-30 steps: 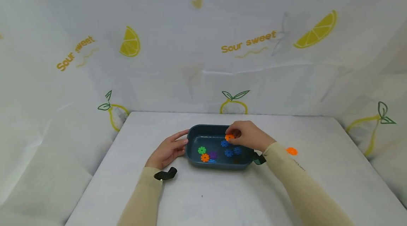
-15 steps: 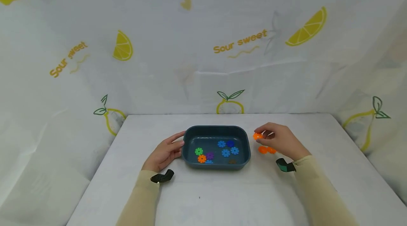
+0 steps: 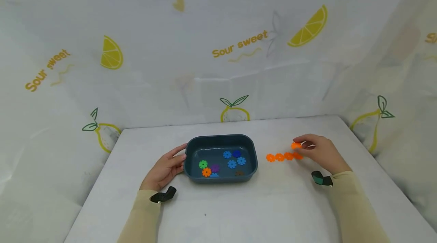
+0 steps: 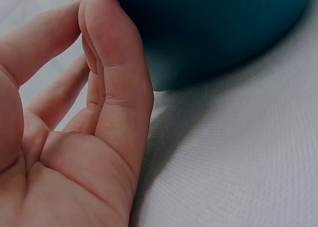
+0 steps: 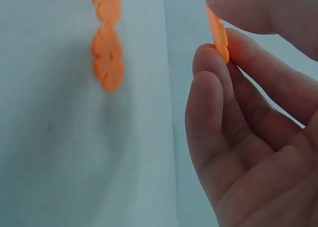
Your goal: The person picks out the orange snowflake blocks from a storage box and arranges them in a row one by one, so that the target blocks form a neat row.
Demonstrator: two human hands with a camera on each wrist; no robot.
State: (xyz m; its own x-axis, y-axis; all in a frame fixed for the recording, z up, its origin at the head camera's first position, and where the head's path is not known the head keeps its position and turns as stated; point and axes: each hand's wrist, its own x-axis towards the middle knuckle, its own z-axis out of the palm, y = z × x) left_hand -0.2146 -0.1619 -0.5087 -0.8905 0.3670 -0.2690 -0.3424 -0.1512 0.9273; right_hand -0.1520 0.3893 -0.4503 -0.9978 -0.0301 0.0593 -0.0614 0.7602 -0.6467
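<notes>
My right hand (image 3: pixel 321 152) pinches an orange snowflake disc (image 5: pixel 218 33) between thumb and fingers, raised above the table. Just below it, several more orange snowflake discs (image 3: pixel 280 157) lie in a row on the table; the right wrist view shows the near end of this row. At the left end of a dark blue-green tray (image 3: pixel 222 179), my left hand (image 3: pixel 164 169) rests its fairly straight fingers against the outer wall. Inside the tray sit a green disc (image 3: pixel 203 164), an orange disc (image 3: pixel 206 172), a purple disc (image 3: pixel 215 168) and several blue discs (image 3: pixel 232 164).
A brownish disc-like shape (image 3: pixel 239 173) shows near the tray's front wall. The white-covered table (image 3: pixel 252 212) ends at the back against a white hanging sheet (image 3: pixel 164 102) with lemon prints.
My right hand left the tray with an orange disc and moved rightward along the row. The view turned right, showing more of the row. My left hand stayed at the tray.
</notes>
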